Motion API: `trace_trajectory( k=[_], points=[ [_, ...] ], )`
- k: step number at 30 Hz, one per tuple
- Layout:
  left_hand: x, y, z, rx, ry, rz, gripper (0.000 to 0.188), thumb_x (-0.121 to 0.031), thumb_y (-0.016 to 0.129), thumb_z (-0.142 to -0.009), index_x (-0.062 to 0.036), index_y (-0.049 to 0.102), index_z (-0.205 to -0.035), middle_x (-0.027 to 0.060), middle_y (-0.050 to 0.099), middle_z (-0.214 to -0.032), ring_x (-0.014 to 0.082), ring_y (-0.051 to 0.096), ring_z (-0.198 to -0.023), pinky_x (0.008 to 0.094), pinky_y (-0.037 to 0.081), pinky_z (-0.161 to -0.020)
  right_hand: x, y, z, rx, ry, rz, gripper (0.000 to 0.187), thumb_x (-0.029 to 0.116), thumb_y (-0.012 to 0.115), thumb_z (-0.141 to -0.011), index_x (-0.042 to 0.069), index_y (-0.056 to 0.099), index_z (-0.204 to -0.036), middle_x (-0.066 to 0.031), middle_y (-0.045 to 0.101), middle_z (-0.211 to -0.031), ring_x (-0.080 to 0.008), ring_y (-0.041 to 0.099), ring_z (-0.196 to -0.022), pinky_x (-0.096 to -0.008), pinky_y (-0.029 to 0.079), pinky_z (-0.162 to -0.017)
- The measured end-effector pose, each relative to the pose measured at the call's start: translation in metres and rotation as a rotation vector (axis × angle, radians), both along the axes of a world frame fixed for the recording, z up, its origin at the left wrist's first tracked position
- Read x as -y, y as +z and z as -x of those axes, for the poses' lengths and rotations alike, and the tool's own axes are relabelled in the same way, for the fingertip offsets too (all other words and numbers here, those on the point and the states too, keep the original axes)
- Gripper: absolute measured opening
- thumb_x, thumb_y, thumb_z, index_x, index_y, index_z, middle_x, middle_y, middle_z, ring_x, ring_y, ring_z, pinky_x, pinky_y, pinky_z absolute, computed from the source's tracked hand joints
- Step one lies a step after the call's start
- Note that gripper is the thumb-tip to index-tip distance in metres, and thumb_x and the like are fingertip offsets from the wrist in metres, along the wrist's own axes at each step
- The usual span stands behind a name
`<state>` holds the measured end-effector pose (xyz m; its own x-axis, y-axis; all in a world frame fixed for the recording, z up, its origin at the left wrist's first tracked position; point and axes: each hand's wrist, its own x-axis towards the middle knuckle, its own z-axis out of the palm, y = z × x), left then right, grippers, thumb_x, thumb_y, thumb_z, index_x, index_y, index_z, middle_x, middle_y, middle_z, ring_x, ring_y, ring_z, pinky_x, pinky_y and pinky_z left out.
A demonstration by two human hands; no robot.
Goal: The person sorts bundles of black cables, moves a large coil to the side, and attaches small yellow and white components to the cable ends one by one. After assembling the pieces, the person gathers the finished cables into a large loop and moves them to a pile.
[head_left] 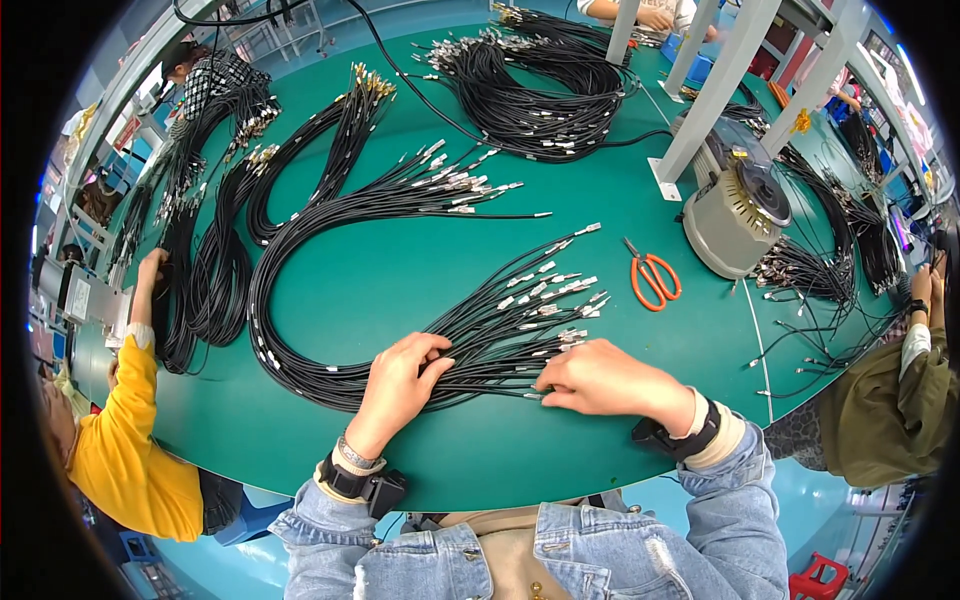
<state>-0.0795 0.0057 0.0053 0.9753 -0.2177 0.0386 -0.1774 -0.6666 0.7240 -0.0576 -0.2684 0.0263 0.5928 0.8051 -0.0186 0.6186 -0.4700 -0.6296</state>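
A bundle of black cables [300,372] curves in a U on the green table in front of me, its ends tipped with small white and silver connectors [545,292] that fan out to the right. My left hand [402,385] is closed, thumb and fingers around several cables near the start of the fan. At the fan's near edge, my right hand [612,378] pinches a cable end by its connector; the fingertips partly cover it. Orange-handled snips [655,282] lie a little beyond my right hand, touching neither hand.
More cable bundles [560,130] lie at the back and on the left [215,290]. A grey machine [735,225] stands by a metal post [715,105] at the right. A person in a yellow sleeve [128,420] works at the left; another in olive clothing [890,410] stands at the right.
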Motion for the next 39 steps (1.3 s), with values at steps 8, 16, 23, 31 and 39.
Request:
trace_trajectory(
  k=[8,16,23,31,39],
  points=[
    [0.037,0.005,0.013,0.427,-0.335,-0.054,0.015,-0.01,0.073,-0.075,-0.0076,0.067,-0.088,0.0059,0.058,-0.09,0.0233,0.056,-0.085,0.0351,0.045,-0.071,-0.012,-0.017,0.01,0.215,0.007,0.09,0.017,0.015,0.07,-0.072,0.001,0.061,-0.073,-0.015,0.063,-0.068,-0.0356,0.063,-0.068,-0.0428,0.049,-0.06],
    [0.052,-0.01,0.011,0.415,-0.494,-0.238,0.014,-0.012,0.074,-0.073,-0.0071,0.063,-0.081,0.0035,0.054,-0.082,0.0208,0.052,-0.08,0.0329,0.042,-0.07,-0.012,-0.021,0.007,0.161,-0.03,0.162,0.011,0.013,0.066,-0.073,0.003,0.062,-0.07,-0.0139,0.062,-0.063,-0.0345,0.063,-0.064,-0.0427,0.049,-0.057],
    [0.053,-0.01,0.011,0.356,-0.329,0.045,0.011,-0.007,0.071,-0.077,-0.0039,0.061,-0.082,0.0059,0.058,-0.078,0.0234,0.056,-0.071,0.0347,0.046,-0.063,0.003,-0.003,-0.003,-0.191,-0.152,-0.095,0.014,0.014,0.061,-0.081,0.001,0.066,-0.077,-0.0138,0.063,-0.064,-0.0256,0.062,-0.058,-0.0367,0.047,-0.055],
    [0.064,0.012,0.008,0.37,-0.282,0.243,0.016,-0.004,0.073,-0.077,-0.0023,0.064,-0.091,0.0097,0.063,-0.08,0.022,0.06,-0.062,0.0315,0.048,-0.054,0.003,0.013,-0.008,-0.533,-0.239,-0.235,0.018,0.016,0.06,-0.086,0.0,0.066,-0.083,-0.004,0.063,-0.067,-0.0102,0.056,-0.062,-0.0286,0.045,-0.057],
    [0.042,-0.006,0.013,0.326,-0.174,0.17,0.017,-0.005,0.074,-0.075,-0.0026,0.066,-0.09,0.0076,0.064,-0.079,0.0219,0.061,-0.063,0.0315,0.048,-0.055,0.002,0.004,-0.012,-0.534,-0.213,-0.335,0.014,0.011,0.059,-0.085,-0.001,0.064,-0.079,-0.0014,0.061,-0.066,-0.0077,0.053,-0.062,-0.0266,0.044,-0.057]
  ],
)
